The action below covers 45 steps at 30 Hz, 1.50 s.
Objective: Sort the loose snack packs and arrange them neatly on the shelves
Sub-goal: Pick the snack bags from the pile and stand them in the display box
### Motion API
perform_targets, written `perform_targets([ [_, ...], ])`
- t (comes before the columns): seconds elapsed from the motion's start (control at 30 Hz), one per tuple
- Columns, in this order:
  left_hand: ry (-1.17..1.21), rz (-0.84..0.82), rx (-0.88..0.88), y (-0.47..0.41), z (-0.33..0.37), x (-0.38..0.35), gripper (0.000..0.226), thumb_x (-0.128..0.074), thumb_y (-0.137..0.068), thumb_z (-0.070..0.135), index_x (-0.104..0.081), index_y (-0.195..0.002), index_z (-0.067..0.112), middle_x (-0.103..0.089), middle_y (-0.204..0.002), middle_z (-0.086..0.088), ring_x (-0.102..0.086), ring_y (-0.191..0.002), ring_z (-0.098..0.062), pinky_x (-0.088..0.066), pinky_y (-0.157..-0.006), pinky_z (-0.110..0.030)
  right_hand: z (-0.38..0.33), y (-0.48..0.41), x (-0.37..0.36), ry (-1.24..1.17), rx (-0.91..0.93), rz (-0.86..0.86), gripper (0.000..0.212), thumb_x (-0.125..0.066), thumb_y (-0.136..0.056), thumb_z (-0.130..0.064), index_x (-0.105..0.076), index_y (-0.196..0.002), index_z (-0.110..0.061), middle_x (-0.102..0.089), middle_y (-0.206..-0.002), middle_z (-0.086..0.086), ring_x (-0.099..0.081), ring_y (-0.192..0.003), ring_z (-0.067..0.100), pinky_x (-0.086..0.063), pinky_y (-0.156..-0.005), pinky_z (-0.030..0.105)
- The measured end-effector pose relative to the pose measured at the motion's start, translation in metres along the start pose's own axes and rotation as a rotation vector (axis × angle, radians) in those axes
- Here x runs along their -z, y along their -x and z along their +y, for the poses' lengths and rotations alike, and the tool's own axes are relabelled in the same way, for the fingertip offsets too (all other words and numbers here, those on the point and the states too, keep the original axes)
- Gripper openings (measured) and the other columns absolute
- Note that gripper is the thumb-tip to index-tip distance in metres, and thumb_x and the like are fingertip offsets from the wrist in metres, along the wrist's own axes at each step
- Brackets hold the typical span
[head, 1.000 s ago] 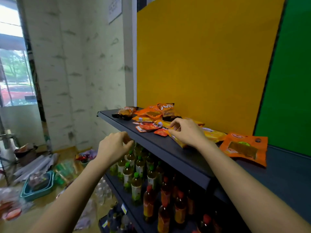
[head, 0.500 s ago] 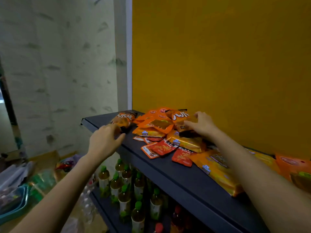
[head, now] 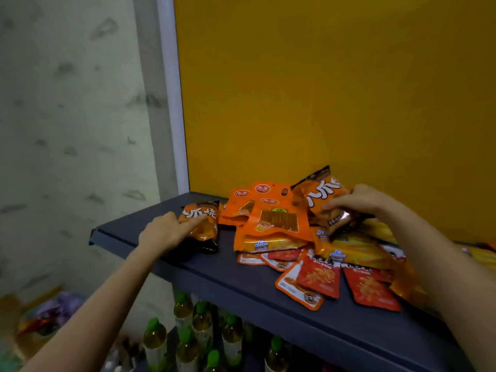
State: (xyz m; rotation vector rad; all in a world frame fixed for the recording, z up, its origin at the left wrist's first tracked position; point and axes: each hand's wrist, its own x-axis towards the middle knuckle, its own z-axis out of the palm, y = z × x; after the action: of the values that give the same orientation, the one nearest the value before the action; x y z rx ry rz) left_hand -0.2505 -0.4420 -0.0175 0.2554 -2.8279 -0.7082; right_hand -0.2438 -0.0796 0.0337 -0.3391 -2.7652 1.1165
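Behind the dark grey shelf [head: 204, 277] a yellow panel [head: 335, 89] is filling the back, and a pale patterned wall [head: 67, 116] is standing to the left. You are reaching onto this shelf with both hands. Your left hand [head: 161, 233] is lying near the shelf's left end, and its fingers [head: 192, 224] are closing on a small orange and black snack bag [head: 201, 224] that is resting flat on the shelf. Your right hand [head: 359, 201] is holding a second bag of the same kind [head: 322, 200], tilted and lifted above the heap; the fingers are clamping it from the right side. Between your two hands a pile of orange flat packs [head: 268, 210] is lying, overlapping each other, with one showing a clear window with brown strips. Just in front of them, yellow cheese packs [head: 349, 251] are lying partly under the orange ones. Nearer to the shelf's front edge, several small red sachets [head: 319, 276] are spreading out, touching and overlapping. On the lower shelf, bottles with green caps [head: 185, 342] are standing upright in rows. At the bottom left the floor is blurred and I cannot tell what is lying there.
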Motion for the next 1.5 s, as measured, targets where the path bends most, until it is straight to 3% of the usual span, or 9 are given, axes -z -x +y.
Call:
perform_targets([
  [0.1, 0.214, -0.208, 0.019, -0.017, -0.002, 0.000, 0.075, -0.062, -0.071, 0.064, -0.052, -0.118, 0.006, -0.056, -0.119, -0.012, -0.054, -0.108, -0.028, -0.044, -0.093, -0.038, -0.008, 0.012, -0.002, -0.110, 0.038, 0.134, 0.052, -0.084, -0.062, -0.034, -0.057, -0.101, -0.014, -0.064, -0.106, 0.007, -0.059, -0.099, 0.027, -0.049, -0.089, 0.038],
  [0.2, 0.452, -0.352, -0.019, -0.029, -0.006, -0.001, 0.045, -0.076, -0.066, 0.046, -0.058, -0.088, 0.012, -0.063, -0.094, -0.004, -0.059, -0.089, -0.019, -0.047, -0.079, -0.032, -0.015, 0.031, -0.008, -0.223, 0.064, 0.176, 0.063, -0.084, -0.063, -0.029, -0.046, -0.112, -0.017, -0.058, -0.110, 0.004, -0.057, -0.104, 0.025, -0.047, -0.095, 0.040],
  [0.37, 0.500, -0.300, -0.104, -0.044, -0.012, 0.008, 0.038, -0.083, -0.061, 0.032, -0.063, -0.086, 0.011, -0.069, -0.090, -0.010, -0.064, -0.085, -0.023, -0.052, -0.080, -0.036, -0.018, 0.056, -0.011, -0.404, 0.030, 0.202, 0.083, -0.085, -0.056, -0.035, -0.043, -0.124, -0.014, -0.058, -0.119, 0.005, -0.059, -0.107, 0.026, -0.049, -0.093, 0.042],
  [0.53, 0.659, -0.187, -0.230, -0.038, 0.006, 0.037, 0.098, -0.085, -0.034, 0.047, -0.053, -0.119, 0.011, -0.065, -0.109, -0.008, -0.064, -0.093, -0.027, -0.056, -0.077, -0.042, -0.017, 0.074, -0.007, -0.542, 0.057, 0.234, 0.068, -0.079, -0.069, -0.027, -0.042, -0.125, -0.016, -0.059, -0.104, -0.001, -0.059, -0.086, 0.012, -0.046, -0.066, 0.024],
  [0.7, 0.899, -0.144, -0.450, 0.000, 0.068, 0.035, 0.091, -0.076, -0.054, 0.044, -0.041, -0.133, 0.014, -0.058, -0.118, -0.003, -0.061, -0.101, -0.021, -0.052, -0.082, -0.036, 0.004, 0.099, 0.009, -0.573, 0.048, 0.296, 0.069, -0.081, -0.067, -0.029, -0.049, -0.127, -0.019, -0.065, -0.115, 0.001, -0.064, -0.100, 0.020, -0.051, -0.086, 0.036],
  [0.83, 1.022, -0.266, -0.543, 0.044, 0.135, 0.004, 0.071, -0.075, -0.069, 0.034, -0.042, -0.129, 0.018, -0.059, -0.102, 0.006, -0.060, -0.089, -0.009, -0.048, -0.070, -0.024, 0.038, 0.139, 0.043, -0.582, -0.001, 0.385, 0.071, -0.081, -0.066, -0.027, -0.048, -0.129, -0.020, -0.064, -0.117, 0.003, -0.063, -0.104, 0.024, -0.050, -0.095, 0.043],
  [0.97, 1.044, -0.414, -0.627, 0.101, 0.203, -0.034, 0.079, -0.075, -0.068, 0.039, -0.037, -0.134, 0.018, -0.058, -0.121, -0.001, -0.059, -0.107, -0.020, -0.049, -0.093, -0.039, 0.088, 0.198, 0.092, -0.585, -0.052, 0.472, 0.064, -0.078, -0.070, -0.022, -0.049, -0.127, -0.019, -0.065, -0.112, 0.002, -0.063, -0.098, 0.018, -0.052, -0.080, 0.031],
  [1.13, 1.047, -0.552, -0.754, 0.198, 0.289, -0.078, 0.079, -0.070, -0.077, 0.034, -0.025, -0.138, 0.015, -0.048, -0.117, 0.003, -0.052, -0.109, -0.017, -0.044, -0.098, -0.036, 0.161, 0.282, 0.159, -0.544, -0.130, 0.602, 0.063, -0.077, -0.071, -0.022, -0.049, -0.127, -0.019, -0.065, -0.110, -0.002, -0.063, -0.095, 0.014, -0.048, -0.072, 0.023],
  [1.5, 1.060, -0.821, -0.934, 0.412, 0.435, -0.144, 0.073, -0.064, -0.083, 0.029, -0.014, -0.135, 0.014, -0.042, -0.115, 0.006, -0.049, -0.102, -0.010, -0.038, -0.088, -0.025, 0.301, 0.435, 0.284, -0.470, -0.254, 0.863, 0.058, -0.078, -0.069, -0.027, -0.052, -0.121, -0.026, -0.066, -0.114, -0.003, -0.063, -0.103, 0.019, -0.049, -0.095, 0.040],
])
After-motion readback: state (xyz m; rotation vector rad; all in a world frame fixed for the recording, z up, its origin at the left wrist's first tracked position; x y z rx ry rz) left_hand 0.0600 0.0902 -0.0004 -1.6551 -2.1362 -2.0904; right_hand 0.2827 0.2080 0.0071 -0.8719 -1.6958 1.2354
